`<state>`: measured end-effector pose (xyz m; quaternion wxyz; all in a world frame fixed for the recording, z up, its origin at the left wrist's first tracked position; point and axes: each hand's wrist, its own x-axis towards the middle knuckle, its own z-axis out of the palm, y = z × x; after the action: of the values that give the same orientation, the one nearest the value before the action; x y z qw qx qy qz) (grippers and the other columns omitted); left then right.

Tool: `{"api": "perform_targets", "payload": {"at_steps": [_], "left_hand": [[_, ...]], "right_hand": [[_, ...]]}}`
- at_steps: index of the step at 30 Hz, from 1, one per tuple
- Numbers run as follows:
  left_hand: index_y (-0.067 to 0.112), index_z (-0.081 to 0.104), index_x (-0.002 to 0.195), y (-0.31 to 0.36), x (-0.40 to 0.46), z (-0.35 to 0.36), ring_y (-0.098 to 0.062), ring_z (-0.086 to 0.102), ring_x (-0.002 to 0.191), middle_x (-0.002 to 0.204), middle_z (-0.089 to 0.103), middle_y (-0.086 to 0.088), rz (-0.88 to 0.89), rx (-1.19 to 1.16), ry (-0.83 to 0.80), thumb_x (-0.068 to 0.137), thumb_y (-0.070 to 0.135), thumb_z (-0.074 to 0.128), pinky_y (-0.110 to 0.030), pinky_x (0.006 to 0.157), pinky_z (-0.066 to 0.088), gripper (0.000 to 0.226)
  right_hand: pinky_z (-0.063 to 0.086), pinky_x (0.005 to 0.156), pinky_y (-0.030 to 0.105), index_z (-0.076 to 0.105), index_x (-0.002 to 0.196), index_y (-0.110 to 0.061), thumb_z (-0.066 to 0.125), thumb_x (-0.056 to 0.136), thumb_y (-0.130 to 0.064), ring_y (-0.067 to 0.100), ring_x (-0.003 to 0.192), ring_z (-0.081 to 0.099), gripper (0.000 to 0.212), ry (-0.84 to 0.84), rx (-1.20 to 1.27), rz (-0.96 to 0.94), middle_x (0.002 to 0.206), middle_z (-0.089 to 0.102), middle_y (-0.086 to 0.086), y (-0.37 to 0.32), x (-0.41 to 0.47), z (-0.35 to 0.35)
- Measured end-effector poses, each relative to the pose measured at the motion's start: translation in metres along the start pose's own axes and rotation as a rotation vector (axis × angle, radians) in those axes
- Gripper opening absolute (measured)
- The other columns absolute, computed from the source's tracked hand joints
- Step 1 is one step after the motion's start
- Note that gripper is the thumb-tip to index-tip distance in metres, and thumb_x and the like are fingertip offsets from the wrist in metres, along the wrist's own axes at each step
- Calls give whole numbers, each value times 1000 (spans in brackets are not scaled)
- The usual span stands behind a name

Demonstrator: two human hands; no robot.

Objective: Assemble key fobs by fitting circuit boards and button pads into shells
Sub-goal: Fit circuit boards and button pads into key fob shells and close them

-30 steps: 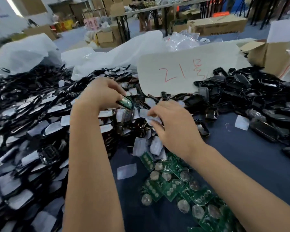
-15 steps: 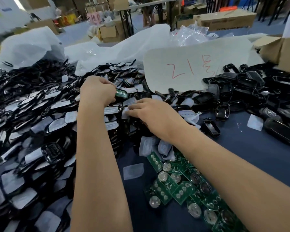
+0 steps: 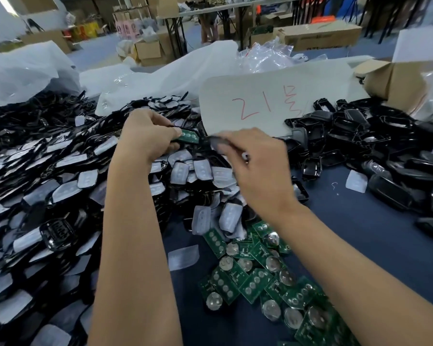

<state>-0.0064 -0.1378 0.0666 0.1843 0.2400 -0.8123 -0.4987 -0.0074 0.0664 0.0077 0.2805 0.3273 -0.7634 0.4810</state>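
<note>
A left hand (image 3: 148,138) is pinching a green board (image 3: 190,136) seated in a black shell, above a heap of pad-topped shells (image 3: 48,186). The right hand (image 3: 255,168), blurred, is curling its fingers round a small pale pad (image 3: 216,141) just beside the board. More boards (image 3: 260,275) are lying on the blue table (image 3: 360,233), with empty shells (image 3: 375,146) piled at right below a card (image 3: 273,101) marked in red.
</note>
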Motion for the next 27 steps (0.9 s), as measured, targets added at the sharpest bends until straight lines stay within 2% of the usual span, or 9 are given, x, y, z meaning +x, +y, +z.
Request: {"api": "perform_targets", "payload": {"at_steps": [2,5,7,10,13,16,19,23,27], "left_hand": [[6,66,98,10,-9,16,-14,71,57,105,65,-15,9,-5,-177,90,3,77,-21,60,59,15],[5,67,98,27,-32,57,-17,69,60,92,74,-24,109,41,-593,89,3,78,-23,64,57,15],[6,67,101,34,-51,93,-15,66,58,70,73,-14,210,64,-843,89,3,77,-23,61,54,16],[11,69,100,36,-77,146,-15,65,60,66,70,-5,358,158,-990,90,4,76,-30,63,52,15],[21,72,92,28,-88,178,-1,62,60,71,69,11,499,284,-958,85,9,81,-19,66,50,17],[28,69,92,20,-92,187,4,56,59,81,67,18,661,256,-772,76,10,88,-7,59,39,31],[22,68,107,16,-98,194,-10,61,67,98,66,7,823,103,-546,71,1,85,-9,60,40,44],[16,72,91,17,-106,200,-12,66,83,95,68,6,970,13,-466,71,-11,74,-14,63,45,34],[15,75,82,13,-108,204,-11,69,77,81,72,0,821,-42,-535,78,-2,81,-29,66,56,18]], "right_hand": [[53,72,30,79,102,-17,68,100,-19,8,78,65,11,97,91,179,87,74,-15,18,-7,-29],[55,68,37,75,84,-22,67,99,-18,18,72,67,18,219,198,399,77,74,-5,50,-25,-77],[56,72,34,76,78,-28,68,98,-17,11,73,66,24,303,256,512,77,75,-9,64,-40,-105],[57,76,45,77,78,-23,71,98,-16,14,73,62,22,301,268,644,75,72,-2,79,-57,-135],[57,71,34,80,87,-22,72,97,-12,13,76,68,16,200,297,670,84,78,0,80,-65,-148],[57,65,22,80,95,-25,75,92,-3,9,78,72,23,169,389,693,89,79,-3,76,-68,-149],[55,59,21,77,108,-19,78,89,-1,9,72,68,26,206,501,794,84,73,-4,78,-69,-149],[52,54,20,71,105,-17,79,87,0,10,66,67,26,252,627,891,92,68,3,77,-69,-147],[46,47,19,73,88,-14,72,96,-14,12,56,61,8,264,767,909,72,69,1,75,-65,-151]]}}
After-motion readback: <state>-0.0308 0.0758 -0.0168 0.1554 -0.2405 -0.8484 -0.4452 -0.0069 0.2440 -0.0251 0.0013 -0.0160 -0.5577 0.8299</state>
